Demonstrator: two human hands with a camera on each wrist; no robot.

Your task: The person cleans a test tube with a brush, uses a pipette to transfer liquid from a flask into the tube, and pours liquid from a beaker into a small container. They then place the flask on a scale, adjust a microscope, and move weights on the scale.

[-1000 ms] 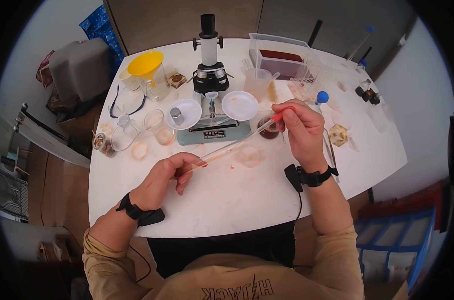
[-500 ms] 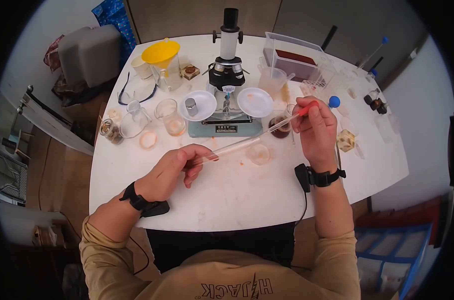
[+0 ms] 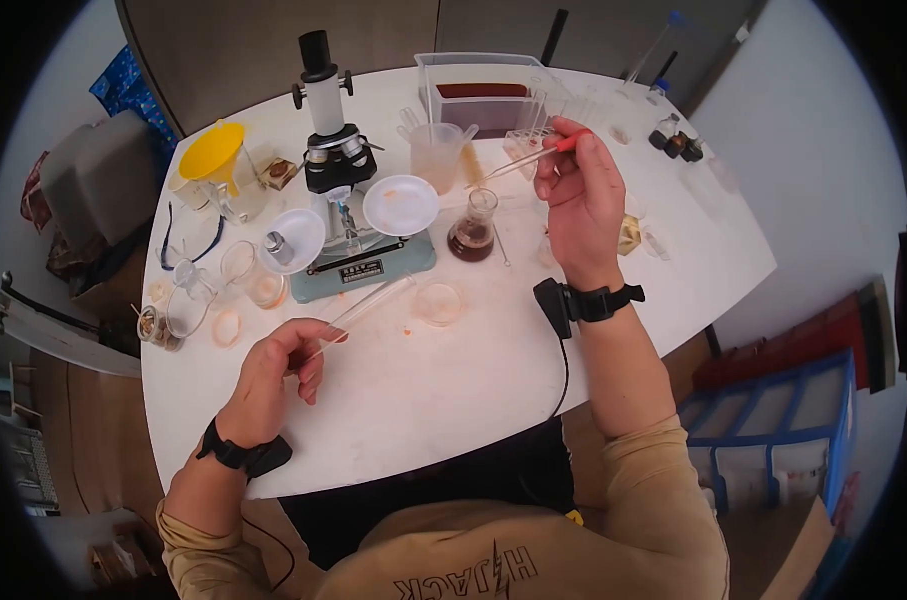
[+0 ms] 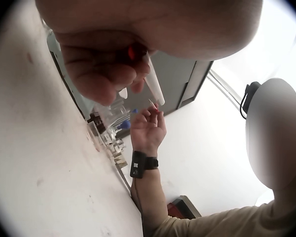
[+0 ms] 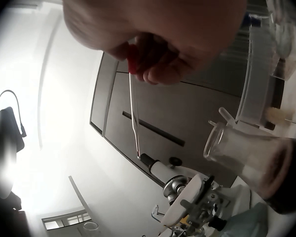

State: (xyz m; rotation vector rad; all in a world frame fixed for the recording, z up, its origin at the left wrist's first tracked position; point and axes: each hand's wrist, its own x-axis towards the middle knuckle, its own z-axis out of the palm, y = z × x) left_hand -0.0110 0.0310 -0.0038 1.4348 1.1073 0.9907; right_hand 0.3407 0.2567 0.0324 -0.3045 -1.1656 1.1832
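Observation:
My left hand (image 3: 261,385) holds a clear glass tube (image 3: 371,302) that slants up to the right over the table; in the left wrist view the tube (image 4: 154,84) comes out of the curled fingers, with something red inside the hand. Raised at the right, my right hand (image 3: 585,205) pinches the red bulb (image 3: 571,141) of a thin glass dropper (image 3: 513,168). The dropper's tip points left, above and apart from the conical flask (image 3: 471,236) of dark liquid. In the right wrist view the dropper (image 5: 133,106) narrows to its tip.
A microscope (image 3: 325,105) stands behind a teal balance (image 3: 361,268) with two white pans. A shallow round dish (image 3: 438,305) lies in front. Glass beakers and a yellow funnel (image 3: 211,152) are at left; a clear bin (image 3: 478,95) and dark bottles (image 3: 675,138) are at back.
The dropper, earlier in line with the tube, is now apart from it, up and to the right with my right hand. My left hand still holds the tube. The head view has shifted.

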